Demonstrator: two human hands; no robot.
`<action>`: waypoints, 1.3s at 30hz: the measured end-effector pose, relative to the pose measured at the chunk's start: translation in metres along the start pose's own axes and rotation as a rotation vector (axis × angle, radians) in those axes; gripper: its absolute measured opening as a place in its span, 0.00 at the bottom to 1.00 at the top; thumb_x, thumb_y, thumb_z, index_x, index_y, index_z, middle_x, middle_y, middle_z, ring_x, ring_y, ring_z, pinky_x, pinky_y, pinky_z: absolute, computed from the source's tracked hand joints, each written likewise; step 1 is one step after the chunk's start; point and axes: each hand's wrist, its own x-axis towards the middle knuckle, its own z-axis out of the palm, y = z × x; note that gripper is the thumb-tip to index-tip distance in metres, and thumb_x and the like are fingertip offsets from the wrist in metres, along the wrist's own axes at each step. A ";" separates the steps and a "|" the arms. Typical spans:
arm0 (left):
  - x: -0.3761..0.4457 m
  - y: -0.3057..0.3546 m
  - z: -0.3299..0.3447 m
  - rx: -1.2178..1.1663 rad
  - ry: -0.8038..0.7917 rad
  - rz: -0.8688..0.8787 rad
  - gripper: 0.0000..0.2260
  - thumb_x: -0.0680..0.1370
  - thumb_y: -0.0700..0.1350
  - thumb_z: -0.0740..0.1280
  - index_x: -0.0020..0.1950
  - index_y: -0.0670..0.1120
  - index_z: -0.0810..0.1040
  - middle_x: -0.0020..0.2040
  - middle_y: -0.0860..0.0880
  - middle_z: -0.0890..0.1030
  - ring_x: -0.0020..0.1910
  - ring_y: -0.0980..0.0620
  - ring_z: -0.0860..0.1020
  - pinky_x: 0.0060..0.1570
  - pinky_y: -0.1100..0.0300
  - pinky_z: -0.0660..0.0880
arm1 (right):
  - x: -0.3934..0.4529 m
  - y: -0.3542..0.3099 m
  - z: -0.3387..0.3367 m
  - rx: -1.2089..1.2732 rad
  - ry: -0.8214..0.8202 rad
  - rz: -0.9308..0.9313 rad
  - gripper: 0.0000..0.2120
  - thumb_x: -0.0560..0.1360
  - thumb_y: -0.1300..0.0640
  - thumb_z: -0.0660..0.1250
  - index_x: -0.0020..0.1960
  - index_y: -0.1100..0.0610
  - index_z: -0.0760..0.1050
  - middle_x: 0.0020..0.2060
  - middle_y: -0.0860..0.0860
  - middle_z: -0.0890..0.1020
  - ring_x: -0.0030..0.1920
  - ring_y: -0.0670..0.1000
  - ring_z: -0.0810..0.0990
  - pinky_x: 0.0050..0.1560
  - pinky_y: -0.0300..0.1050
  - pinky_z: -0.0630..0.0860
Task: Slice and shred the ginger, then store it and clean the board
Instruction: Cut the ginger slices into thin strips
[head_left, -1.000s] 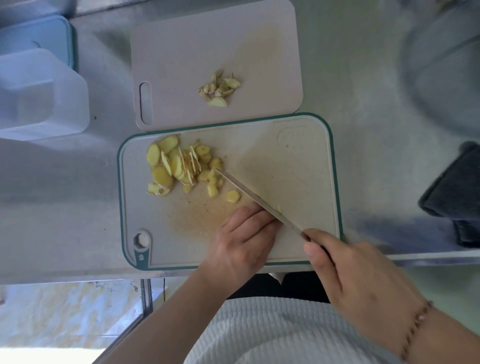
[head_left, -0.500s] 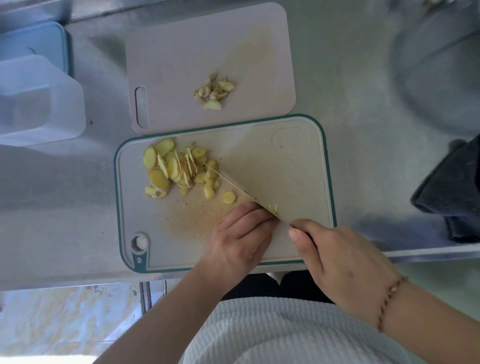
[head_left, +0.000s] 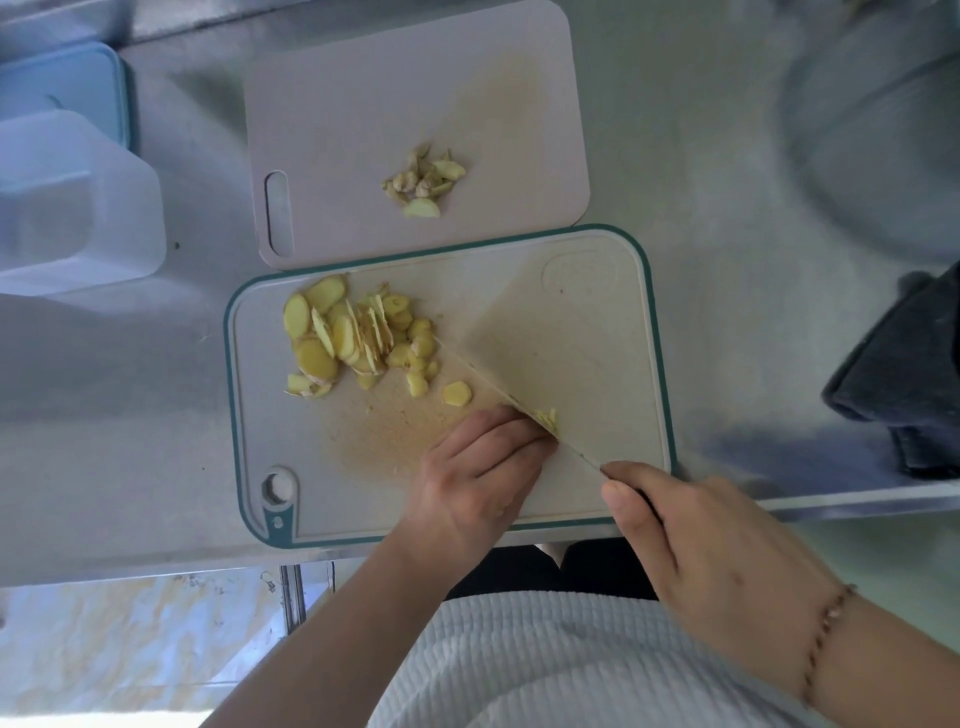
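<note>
Slicing goes on at the near middle of the teal-rimmed board (head_left: 644, 332): the ginger (head_left: 546, 417) peeks out just past the left hand (head_left: 475, 475), whose curled fingers pin it, with the knife (head_left: 488, 379) flat against those knuckles and running diagonally from the right hand (head_left: 696, 540), clenched on the handle, up-left toward the slices (head_left: 353, 338). Compared with a moment ago the blade leans over more, showing its broad face. Scraps (head_left: 423, 184) lie on the pale board (head_left: 363, 104), further back on the counter (head_left: 727, 156).

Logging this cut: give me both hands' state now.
Left hand: fingers curled, pinning the ginger piece on the teal-rimmed board.
Right hand: grips the knife, blade at the ginger.
</note>
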 end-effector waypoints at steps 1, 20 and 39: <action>0.000 0.000 0.000 -0.006 -0.002 -0.002 0.03 0.75 0.32 0.74 0.48 0.37 0.86 0.48 0.43 0.85 0.51 0.44 0.83 0.51 0.52 0.80 | 0.006 -0.001 0.002 -0.008 0.004 -0.010 0.30 0.73 0.36 0.35 0.55 0.46 0.72 0.27 0.46 0.76 0.31 0.46 0.77 0.31 0.38 0.70; 0.000 0.001 -0.001 -0.001 0.013 -0.004 0.03 0.75 0.31 0.74 0.46 0.36 0.85 0.47 0.43 0.85 0.49 0.42 0.83 0.49 0.50 0.80 | -0.008 0.000 -0.002 -0.038 0.022 -0.006 0.32 0.72 0.35 0.33 0.57 0.45 0.71 0.31 0.47 0.79 0.35 0.47 0.77 0.36 0.42 0.73; -0.001 -0.002 0.001 -0.021 0.018 -0.026 0.03 0.74 0.31 0.75 0.46 0.36 0.86 0.47 0.43 0.85 0.47 0.44 0.83 0.48 0.52 0.79 | 0.006 0.000 0.007 -0.033 0.074 0.037 0.29 0.75 0.36 0.38 0.53 0.47 0.74 0.25 0.47 0.75 0.28 0.47 0.75 0.30 0.41 0.70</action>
